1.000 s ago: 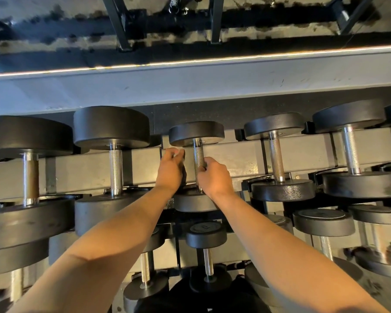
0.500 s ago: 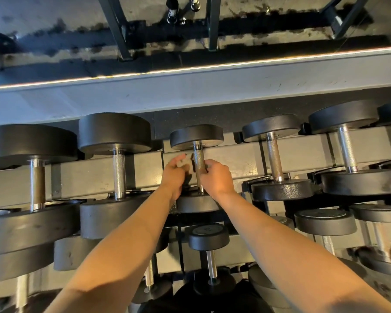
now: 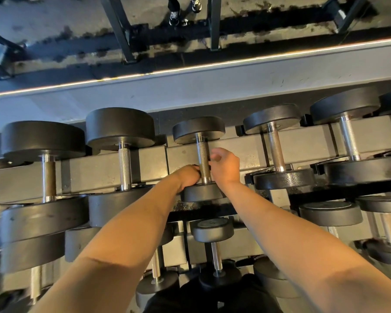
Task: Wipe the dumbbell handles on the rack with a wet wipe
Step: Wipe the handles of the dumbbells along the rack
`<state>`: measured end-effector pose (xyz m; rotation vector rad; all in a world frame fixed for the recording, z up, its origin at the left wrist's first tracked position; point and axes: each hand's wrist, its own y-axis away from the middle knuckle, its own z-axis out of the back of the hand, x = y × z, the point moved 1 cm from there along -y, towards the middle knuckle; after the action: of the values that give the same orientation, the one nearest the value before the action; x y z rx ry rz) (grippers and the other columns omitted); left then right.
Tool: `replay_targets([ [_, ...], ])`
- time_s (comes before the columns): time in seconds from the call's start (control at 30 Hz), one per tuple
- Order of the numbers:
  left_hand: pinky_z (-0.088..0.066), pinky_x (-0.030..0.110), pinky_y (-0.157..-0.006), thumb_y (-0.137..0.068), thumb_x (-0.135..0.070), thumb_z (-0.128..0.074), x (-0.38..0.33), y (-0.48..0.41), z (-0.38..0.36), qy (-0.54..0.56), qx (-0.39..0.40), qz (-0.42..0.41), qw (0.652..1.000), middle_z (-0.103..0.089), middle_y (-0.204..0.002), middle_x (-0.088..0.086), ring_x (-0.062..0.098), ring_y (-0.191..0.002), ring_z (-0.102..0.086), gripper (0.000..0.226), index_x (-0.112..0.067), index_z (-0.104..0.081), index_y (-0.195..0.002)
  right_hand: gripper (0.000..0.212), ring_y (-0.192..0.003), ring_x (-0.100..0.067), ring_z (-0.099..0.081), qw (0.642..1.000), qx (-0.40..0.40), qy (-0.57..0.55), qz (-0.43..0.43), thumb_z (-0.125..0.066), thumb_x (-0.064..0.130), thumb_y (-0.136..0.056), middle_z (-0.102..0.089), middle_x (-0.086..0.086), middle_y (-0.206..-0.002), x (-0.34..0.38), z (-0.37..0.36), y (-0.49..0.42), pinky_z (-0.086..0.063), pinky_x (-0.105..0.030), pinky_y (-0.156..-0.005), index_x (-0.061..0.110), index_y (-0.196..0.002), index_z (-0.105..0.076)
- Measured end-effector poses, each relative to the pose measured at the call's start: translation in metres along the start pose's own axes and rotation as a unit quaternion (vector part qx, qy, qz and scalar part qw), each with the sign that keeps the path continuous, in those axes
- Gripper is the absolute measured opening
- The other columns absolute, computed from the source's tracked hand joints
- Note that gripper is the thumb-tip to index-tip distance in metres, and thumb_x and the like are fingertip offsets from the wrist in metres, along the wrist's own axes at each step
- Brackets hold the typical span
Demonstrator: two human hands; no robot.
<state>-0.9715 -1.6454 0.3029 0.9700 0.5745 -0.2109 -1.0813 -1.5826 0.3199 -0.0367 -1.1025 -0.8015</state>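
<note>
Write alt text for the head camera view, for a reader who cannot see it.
Two bare hands meet at the knurled handle of a small dumbbell on the rack's top row: the left hand low beside it, the right hand alongside, fingers curled. Larger dumbbells sit on either side, more below.

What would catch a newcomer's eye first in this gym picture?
Two bare forearms reach up the middle to one small dumbbell on the top row of the rack. The left hand sits low against its knurled steel handle, near the lower weight, and the right hand is curled just beside the handle; no wipe shows clearly. Bigger black dumbbells line the row on both sides, and someone's shoes stand at the top edge.
</note>
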Motion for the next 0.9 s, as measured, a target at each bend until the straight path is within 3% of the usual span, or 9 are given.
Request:
replay_targets([
  [0.13, -0.048, 0.034, -0.095, -0.095, 0.001, -0.046, -0.001, 0.009, 0.002, -0.036, -0.009, 0.001, 0.999, -0.068, -0.121, 0.017, 0.031, -0.113, -0.062, 0.031, 0.002, -0.069, -0.116, 0.03, -0.101, -0.024, -0.068, 0.999, -0.005, -0.037, -0.009, -0.048, 0.005, -0.096, -0.067, 0.0, -0.108, -0.006, 0.001, 0.011, -0.057, -0.045, -0.091, 0.012, -0.115, -0.07],
  [0.23, -0.049, 0.032, -0.085, -0.095, -0.003, -0.053, 0.008, 0.012, 0.005, -0.016, -0.043, 0.018, 0.999, -0.07, -0.105, 0.016, 0.025, -0.096, -0.062, 0.021, 0.002, -0.071, -0.103, 0.036, -0.103, -0.02, -0.064, 1.0, 0.009, 0.005, -0.022, -0.048, 0.009, -0.094, -0.069, 0.003, -0.111, -0.01, 0.002, 0.023, -0.055, -0.042, -0.093, 0.021, -0.121, -0.068],
  [0.33, -0.049, 0.025, -0.07, -0.092, -0.006, -0.062, 0.016, 0.015, 0.005, 0.06, -0.096, 0.039, 0.993, -0.072, -0.097, 0.012, 0.02, -0.089, -0.063, 0.012, -0.001, -0.072, -0.096, 0.04, -0.1, -0.021, -0.064, 0.999, 0.006, 0.0, -0.051, -0.045, 0.009, -0.091, -0.07, 0.006, -0.109, -0.011, 0.003, 0.024, -0.055, -0.042, -0.091, 0.027, -0.119, -0.068],
  [0.43, -0.056, 0.031, -0.082, -0.095, -0.009, -0.059, 0.008, 0.017, -0.003, 0.14, -0.184, 0.022, 0.973, -0.072, -0.096, 0.005, 0.02, -0.092, -0.066, 0.012, -0.01, -0.07, -0.1, 0.039, -0.094, -0.022, -0.067, 0.997, 0.013, -0.04, -0.061, -0.045, 0.011, -0.089, -0.069, 0.008, -0.101, -0.01, 0.001, 0.02, -0.058, -0.046, -0.087, 0.028, -0.114, -0.069],
  [0.5, -0.055, 0.029, -0.078, -0.095, -0.007, -0.058, -0.002, 0.014, -0.008, 0.181, -0.224, 0.007, 0.958, -0.069, -0.096, 0.003, 0.02, -0.09, -0.067, 0.013, -0.015, -0.063, -0.103, 0.036, -0.093, -0.02, -0.067, 0.997, 0.004, -0.045, -0.055, -0.045, 0.011, -0.091, -0.068, 0.007, -0.099, -0.012, 0.001, 0.018, -0.059, -0.047, -0.084, 0.026, -0.114, -0.068],
  [0.6, -0.057, 0.038, -0.089, -0.091, -0.001, -0.06, -0.008, 0.009, -0.004, 0.147, -0.2, 0.0, 0.969, -0.07, -0.1, 0.007, 0.023, -0.095, -0.067, 0.016, -0.015, -0.063, -0.098, 0.033, -0.095, -0.021, -0.066, 0.999, -0.012, -0.04, -0.028, -0.043, 0.013, -0.096, -0.068, 0.001, -0.106, -0.011, -0.001, 0.017, -0.059, -0.047, -0.085, 0.023, -0.115, -0.067],
  [0.7, -0.055, 0.041, -0.096, -0.086, -0.001, -0.065, -0.001, 0.003, -0.004, 0.11, -0.138, 0.024, 0.984, -0.074, -0.098, 0.013, 0.029, -0.098, -0.07, 0.022, -0.019, -0.061, -0.075, 0.032, -0.099, -0.025, -0.065, 0.999, -0.022, -0.023, -0.02, -0.045, 0.011, -0.096, -0.068, -0.003, -0.112, -0.007, 0.002, 0.02, -0.056, -0.043, -0.088, 0.02, -0.116, -0.068],
  [0.8, -0.055, 0.04, -0.096, -0.081, 0.003, -0.071, -0.002, 0.004, -0.009, 0.093, -0.124, 0.027, 0.988, -0.074, -0.089, 0.013, 0.03, -0.095, -0.07, 0.026, -0.018, -0.061, -0.07, 0.033, -0.108, -0.026, -0.063, 0.999, -0.015, 0.015, -0.03, -0.047, 0.012, -0.096, -0.068, -0.002, -0.118, -0.005, 0.003, 0.023, -0.051, -0.039, -0.093, 0.022, -0.12, -0.067],
  [0.9, -0.053, 0.034, -0.089, -0.084, 0.0, -0.071, -0.012, 0.015, -0.007, 0.034, -0.085, 0.02, 0.996, -0.069, -0.086, 0.01, 0.026, -0.089, -0.065, 0.025, -0.017, -0.061, -0.069, 0.033, -0.109, -0.026, -0.062, 0.998, 0.006, 0.062, -0.024, -0.047, 0.015, -0.097, -0.067, 0.0, -0.12, -0.006, 0.0, 0.024, -0.05, -0.043, -0.096, 0.025, -0.122, -0.065],
])
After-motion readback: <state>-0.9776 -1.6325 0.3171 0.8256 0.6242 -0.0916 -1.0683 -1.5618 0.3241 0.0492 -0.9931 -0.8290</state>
